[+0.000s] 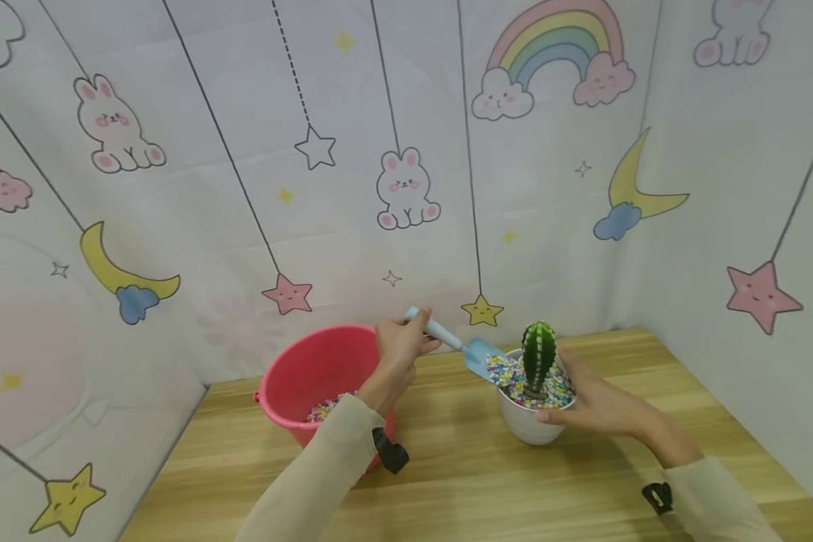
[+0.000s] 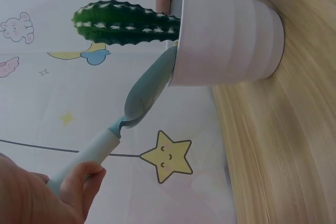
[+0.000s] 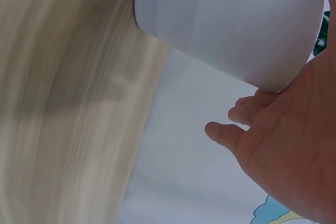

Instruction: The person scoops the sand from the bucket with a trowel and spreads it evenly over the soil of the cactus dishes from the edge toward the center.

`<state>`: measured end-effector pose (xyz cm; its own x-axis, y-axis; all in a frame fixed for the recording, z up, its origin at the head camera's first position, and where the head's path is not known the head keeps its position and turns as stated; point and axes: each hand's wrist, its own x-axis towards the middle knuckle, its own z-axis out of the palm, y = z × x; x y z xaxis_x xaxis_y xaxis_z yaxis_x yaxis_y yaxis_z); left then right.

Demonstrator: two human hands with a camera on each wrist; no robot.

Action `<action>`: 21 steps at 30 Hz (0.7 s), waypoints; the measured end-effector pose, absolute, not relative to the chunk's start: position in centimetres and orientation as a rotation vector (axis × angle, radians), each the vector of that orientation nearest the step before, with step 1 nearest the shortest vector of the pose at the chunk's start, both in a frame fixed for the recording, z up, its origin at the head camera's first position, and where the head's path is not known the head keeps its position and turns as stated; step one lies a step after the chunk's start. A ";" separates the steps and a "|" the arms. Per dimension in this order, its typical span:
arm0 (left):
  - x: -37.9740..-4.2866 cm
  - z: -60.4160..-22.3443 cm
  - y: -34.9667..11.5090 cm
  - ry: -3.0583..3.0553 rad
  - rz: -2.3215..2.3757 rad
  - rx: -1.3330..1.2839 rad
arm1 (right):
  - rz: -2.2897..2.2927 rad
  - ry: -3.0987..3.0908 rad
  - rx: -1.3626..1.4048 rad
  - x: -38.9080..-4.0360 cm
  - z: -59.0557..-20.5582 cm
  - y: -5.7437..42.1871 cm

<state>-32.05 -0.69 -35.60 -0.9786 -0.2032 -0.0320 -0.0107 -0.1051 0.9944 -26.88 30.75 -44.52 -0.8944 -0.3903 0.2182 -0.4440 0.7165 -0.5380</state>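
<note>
My left hand (image 1: 401,348) grips the pale handle of a light blue toy shovel (image 1: 479,357). Colored pebbles (image 1: 500,370) lie on the shovel's blade, whose tip is at the rim of a white pot (image 1: 532,426). In the left wrist view the shovel (image 2: 149,85) tilts down into the pot's mouth. A green ribbed cactus (image 1: 538,354) stands upright in the pot among more pebbles. My right hand (image 1: 606,399) holds the pot's right side at the rim, thumb in front and fingers behind. From the right wrist view, some fingers (image 3: 226,134) extend past the pot (image 3: 226,24).
A red bucket (image 1: 291,388) with colored pebbles in its bottom stands on the wooden table (image 1: 447,482), left of the pot and partly behind my left forearm. A white cloth backdrop (image 1: 230,226) with printed rabbits, stars and moons rises behind the table and along its sides.
</note>
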 end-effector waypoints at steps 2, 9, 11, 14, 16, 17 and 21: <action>-31.9 -35.6 -0.8 -2.000 -2.229 0.238 | 0.888 -2.825 0.696 -26.9 -44.4 30.6; -31.5 -35.3 -1.1 -2.011 -2.200 0.205 | 0.828 -2.868 0.687 -26.7 -43.7 30.1; -31.4 -35.1 -1.1 -2.007 -2.201 0.205 | 0.828 -2.881 0.679 -26.6 -43.5 30.1; -31.3 -35.0 -1.2 -1.999 -2.204 0.193 | 0.827 -2.899 0.667 -26.5 -43.3 30.0; -31.3 -34.9 -1.2 -1.997 -2.201 0.180 | 0.816 -2.908 0.669 -26.5 -43.3 30.0; -31.2 -34.9 -1.2 -1.999 -2.197 0.175 | 0.806 -2.913 0.672 -26.6 -43.2 30.0; -31.1 -34.9 -1.3 -2.004 -2.185 0.151 | 0.836 -2.866 0.753 -27.1 -43.3 30.5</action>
<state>-31.07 -1.29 -34.86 -0.9799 -0.1952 0.0418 0.0585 -0.0803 0.9951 -27.11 30.53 -43.32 -0.8787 -0.4376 0.1910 -0.4717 0.7335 -0.4895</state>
